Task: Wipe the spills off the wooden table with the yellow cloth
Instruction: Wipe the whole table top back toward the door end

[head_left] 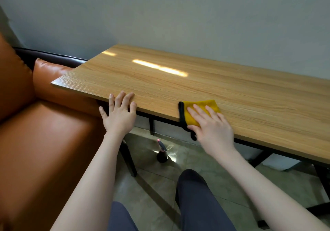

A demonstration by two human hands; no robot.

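Cloth: the yellow cloth [200, 112] is a small folded pad of soft, napped fabric with black edging along its left side, ending in a black corner that hangs over the table's near edge.
Cloth position: it lies flat on the near edge of the wooden table [178, 80], under my right hand.
Cloth axis: its long side appears to run from the near edge toward the wall, though my hand hides much of it.
Right hand: my right hand [211, 126] presses on the cloth with straight, spread fingers, thumb beside the black edging.
Left hand: my left hand [120, 112] rests flat and spread on the table's near edge, holding nothing.
Table: pale wood grain, glossy, on a black metal frame.
Surroundings: an orange leather sofa [35, 132] touches the table's left end; a dark spray bottle [162, 153] stands on the tiled floor beneath.
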